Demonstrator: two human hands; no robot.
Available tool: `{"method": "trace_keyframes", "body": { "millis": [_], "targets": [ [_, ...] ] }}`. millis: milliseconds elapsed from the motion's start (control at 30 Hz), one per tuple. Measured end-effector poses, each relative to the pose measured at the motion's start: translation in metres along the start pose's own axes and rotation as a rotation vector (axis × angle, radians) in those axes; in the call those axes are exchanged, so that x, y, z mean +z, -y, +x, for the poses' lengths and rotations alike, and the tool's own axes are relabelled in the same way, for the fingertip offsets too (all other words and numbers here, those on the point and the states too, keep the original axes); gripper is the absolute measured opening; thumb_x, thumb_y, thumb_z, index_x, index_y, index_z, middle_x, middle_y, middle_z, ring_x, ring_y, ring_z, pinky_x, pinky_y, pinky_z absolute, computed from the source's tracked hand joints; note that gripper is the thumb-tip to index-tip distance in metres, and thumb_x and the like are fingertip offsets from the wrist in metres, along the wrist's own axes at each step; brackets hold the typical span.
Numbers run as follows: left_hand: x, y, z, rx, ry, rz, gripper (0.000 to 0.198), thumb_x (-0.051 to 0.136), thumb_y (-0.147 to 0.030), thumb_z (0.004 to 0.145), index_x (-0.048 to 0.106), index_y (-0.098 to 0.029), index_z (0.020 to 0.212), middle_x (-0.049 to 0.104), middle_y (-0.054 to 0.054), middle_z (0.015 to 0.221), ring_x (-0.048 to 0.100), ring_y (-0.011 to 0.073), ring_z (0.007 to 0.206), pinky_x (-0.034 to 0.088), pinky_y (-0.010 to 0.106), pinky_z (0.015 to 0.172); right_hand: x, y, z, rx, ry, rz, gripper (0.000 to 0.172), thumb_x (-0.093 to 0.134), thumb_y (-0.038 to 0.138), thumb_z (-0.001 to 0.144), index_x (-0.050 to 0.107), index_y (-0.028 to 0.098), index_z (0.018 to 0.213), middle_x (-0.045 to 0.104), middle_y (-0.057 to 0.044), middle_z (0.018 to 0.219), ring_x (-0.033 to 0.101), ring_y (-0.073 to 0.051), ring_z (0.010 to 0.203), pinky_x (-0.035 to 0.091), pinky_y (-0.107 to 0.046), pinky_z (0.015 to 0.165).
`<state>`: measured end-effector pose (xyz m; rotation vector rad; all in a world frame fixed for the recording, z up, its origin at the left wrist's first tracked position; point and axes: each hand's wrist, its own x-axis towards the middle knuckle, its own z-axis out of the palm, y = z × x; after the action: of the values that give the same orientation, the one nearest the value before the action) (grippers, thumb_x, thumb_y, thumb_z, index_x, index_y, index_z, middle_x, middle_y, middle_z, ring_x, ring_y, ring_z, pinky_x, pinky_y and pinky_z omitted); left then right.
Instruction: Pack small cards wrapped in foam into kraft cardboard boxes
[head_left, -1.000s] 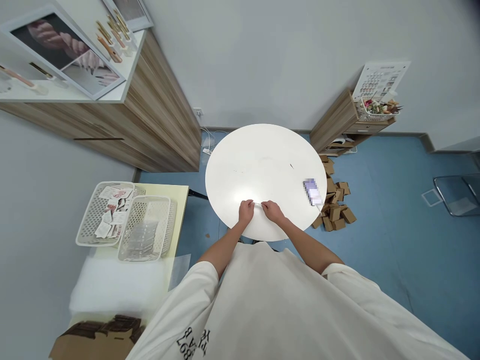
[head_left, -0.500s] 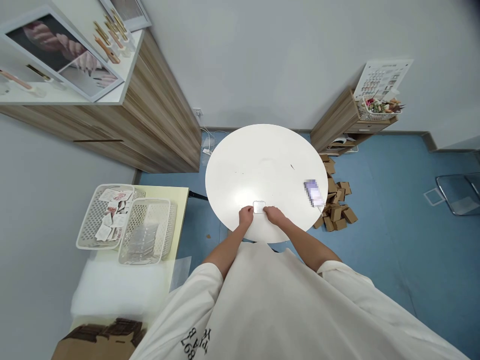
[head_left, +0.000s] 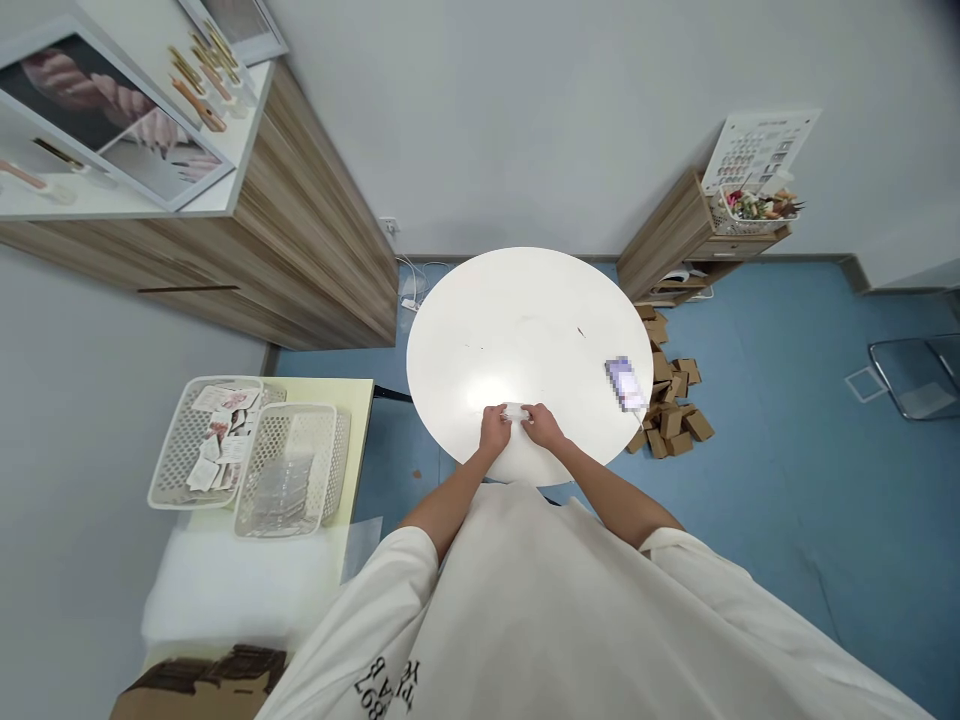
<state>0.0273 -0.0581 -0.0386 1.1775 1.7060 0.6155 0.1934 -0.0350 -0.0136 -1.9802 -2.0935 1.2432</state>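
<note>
Left hand (head_left: 495, 430): clamped on case (head_left: 515, 412)
Right hand (head_left: 543, 427): clamped on opposite end
Phone (head_left: 624, 383): seen right of both

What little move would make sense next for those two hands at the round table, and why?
Perhaps settle the small pale item flat on the white round table before either hand lets go: the left hand and right hand hold its opposite ends, with tabletop beneath. Whether it already touches the table, I cannot tell.

bright, even light | glare on white tabletop (head_left: 529, 340) | edges stretched
</note>
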Motion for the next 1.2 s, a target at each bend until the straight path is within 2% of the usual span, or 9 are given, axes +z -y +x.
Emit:
{"method": "trace_keyframes", "body": {
  "millis": [133,267,467,533,700,867,1033,1133,1200],
  "targets": [
    [-0.01,-0.01,0.006,-0.006,-0.025,0.019,0.031,0.056,-0.017,0.092,0.065,-0.015,0.121,0.059,0.014,0.123,0.064,0.0193,0.101,0.048,0.033,0.1,-0.019,0.007,0.004,-0.044,0.032,0.008,0.04,0.048,0.032,0.1,0.061,0.019,0.135,0.066,-0.011,0.118,0.062,-0.021,0.107,0.045,-0.027,0.093],
    [-0.018,-0.02,0.005,-0.006,0.004,0.069,0.029,0.056,-0.03,0.094,0.066,-0.017,0.118,0.063,0.012,0.12,0.063,0.0209,0.106,0.046,0.03,0.098,-0.033,0.009,0.005,-0.075,0.085,-0.019,0.036,0.039,0.03,0.102,0.069,0.022,0.122,0.07,-0.007,0.116,0.063,-0.021,0.107,0.045,-0.027,0.09],
    [-0.017,-0.025,0.002,0.0,0.031,0.145,0.025,0.053,-0.035,0.096,0.072,-0.019,0.1,0.071,0.008,0.093,0.065,0.0245,0.101,0.047,0.032,0.091,-0.04,0.011,0.005,-0.096,0.131,-0.028,0.038,0.036,0.028,0.103,0.073,0.023,0.109,0.074,-0.004,0.104,0.065,-0.02,0.099,0.046,-0.027,0.084],
    [-0.016,-0.024,0.002,-0.01,0.029,0.137,0.025,0.053,-0.034,0.096,0.072,-0.019,0.102,0.073,0.009,0.098,0.066,0.0243,0.102,0.048,0.033,0.093,-0.042,0.011,0.007,-0.113,0.154,-0.051,0.036,0.037,0.026,0.102,0.073,0.022,0.107,0.074,-0.004,0.101,0.065,-0.02,0.095,0.045,-0.026,0.08],
    [-0.016,-0.02,0.004,-0.059,0.047,0.06,0.032,0.055,-0.032,0.097,0.068,-0.015,0.121,0.065,0.012,0.132,0.064,0.0229,0.116,0.045,0.034,0.104,-0.047,0.01,0.01,-0.185,0.213,-0.153,0.03,0.04,0.023,0.1,0.07,0.022,0.102,0.072,-0.006,0.098,0.064,-0.02,0.087,0.043,-0.026,0.075],
    [-0.018,-0.02,0.004,-0.087,0.069,0.006,0.034,0.057,-0.032,0.097,0.068,-0.015,0.124,0.064,0.012,0.136,0.062,0.0236,0.121,0.043,0.037,0.109,-0.042,0.014,0.007,-0.184,0.236,-0.317,0.017,0.05,0.02,0.094,0.063,0.021,0.105,0.069,-0.01,0.1,0.063,-0.023,0.086,0.042,-0.028,0.071],
    [-0.014,-0.016,0.002,-0.139,0.066,-0.046,0.039,0.059,-0.026,0.094,0.064,-0.014,0.131,0.061,0.012,0.139,0.062,0.0244,0.122,0.044,0.036,0.108,-0.034,0.015,0.004,-0.165,0.204,-0.364,0.021,0.048,0.019,0.094,0.057,0.02,0.113,0.065,-0.014,0.11,0.063,-0.025,0.09,0.043,-0.031,0.073],
    [-0.01,-0.008,-0.002,-0.155,0.065,-0.084,0.052,0.06,-0.018,0.09,0.053,-0.017,0.142,0.057,0.013,0.144,0.064,0.023,0.118,0.047,0.034,0.104,-0.033,0.014,0.008,-0.115,0.144,-0.285,0.026,0.043,0.019,0.096,0.056,0.02,0.119,0.066,-0.014,0.113,0.062,-0.025,0.095,0.044,-0.032,0.077],
    [-0.008,-0.001,-0.004,-0.16,0.071,-0.101,0.063,0.061,-0.014,0.087,0.044,-0.016,0.148,0.054,0.015,0.146,0.063,0.0225,0.119,0.048,0.033,0.103,-0.032,0.012,0.013,-0.072,0.065,-0.196,0.034,0.039,0.018,0.097,0.053,0.019,0.129,0.066,-0.013,0.116,0.062,-0.025,0.1,0.045,-0.031,0.082]
  ]
}}
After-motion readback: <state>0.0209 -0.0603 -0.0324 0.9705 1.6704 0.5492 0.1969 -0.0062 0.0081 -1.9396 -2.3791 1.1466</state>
